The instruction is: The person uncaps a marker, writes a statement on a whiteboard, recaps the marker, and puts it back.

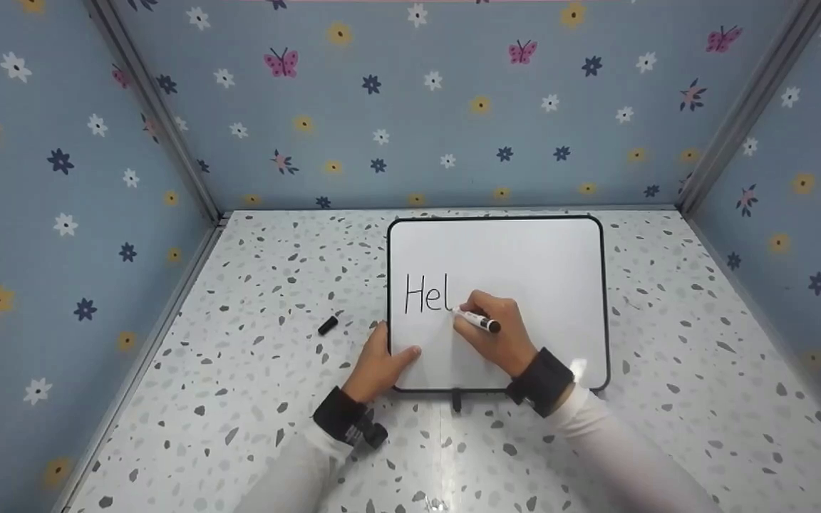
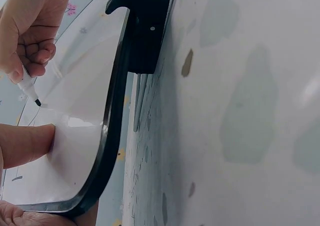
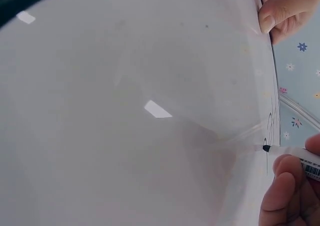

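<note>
A white board [image 1: 524, 256] with a thin black frame stands on the speckled table, and "Hel" [image 1: 416, 293] is written on it in black. My right hand [image 1: 502, 331] pinches a white marker [image 1: 480, 320] with a dark end. In the right wrist view the marker's black tip [image 3: 266, 148] is at the board's surface by the writing. At the lower left corner my left hand [image 1: 380, 365] grips the board's edge. Its thumb [image 2: 30, 145] lies on the front face, with fingers partly hidden behind the frame.
A loose black cap [image 1: 328, 325] lies on the table [image 1: 268, 285] left of the board. A black foot or clip [image 1: 457, 400] sits under the board's bottom edge. Flower-patterned panels [image 1: 446, 121] enclose the table at the back and both sides.
</note>
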Available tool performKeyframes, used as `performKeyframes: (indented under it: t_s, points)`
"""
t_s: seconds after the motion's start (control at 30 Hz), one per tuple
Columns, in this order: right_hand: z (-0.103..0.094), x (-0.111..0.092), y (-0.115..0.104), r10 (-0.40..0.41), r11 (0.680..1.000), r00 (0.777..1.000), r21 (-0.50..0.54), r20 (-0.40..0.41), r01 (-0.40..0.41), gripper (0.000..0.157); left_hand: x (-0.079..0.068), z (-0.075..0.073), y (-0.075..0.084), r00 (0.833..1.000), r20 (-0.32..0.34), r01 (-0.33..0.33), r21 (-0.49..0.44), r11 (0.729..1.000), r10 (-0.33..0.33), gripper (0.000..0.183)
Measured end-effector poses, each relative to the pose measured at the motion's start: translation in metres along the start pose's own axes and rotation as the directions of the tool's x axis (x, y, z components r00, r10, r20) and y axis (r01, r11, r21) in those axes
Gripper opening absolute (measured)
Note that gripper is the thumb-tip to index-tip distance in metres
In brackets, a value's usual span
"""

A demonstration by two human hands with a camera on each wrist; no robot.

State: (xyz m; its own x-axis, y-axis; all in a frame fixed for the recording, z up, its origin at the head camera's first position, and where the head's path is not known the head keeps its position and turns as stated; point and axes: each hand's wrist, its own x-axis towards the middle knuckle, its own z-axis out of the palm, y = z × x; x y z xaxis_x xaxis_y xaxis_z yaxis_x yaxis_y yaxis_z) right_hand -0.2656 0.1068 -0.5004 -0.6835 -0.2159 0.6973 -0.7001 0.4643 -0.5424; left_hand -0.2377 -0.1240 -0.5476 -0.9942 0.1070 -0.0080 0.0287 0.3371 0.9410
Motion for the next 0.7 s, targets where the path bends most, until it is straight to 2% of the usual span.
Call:
performKeyframes:
  t_s: [0.33, 0.7]
  points:
    - [-0.007, 0.013, 0.006, 0.02, 1.0, 0.996, 0.002, -0.082, -0.02, 0.011, -0.001, 0.001, 0.0, 0.999, -0.008, 0.04, 0.012, 0.999, -0.04, 0.071]
    - [-0.01, 0.03, 0.011, 0.043, 0.999, 0.995, -0.029, -0.085, -0.046, 0.007, 0.0, 0.0, 0.003, 0.999, -0.006, 0.049, 0.016, 0.999, -0.049, 0.074]
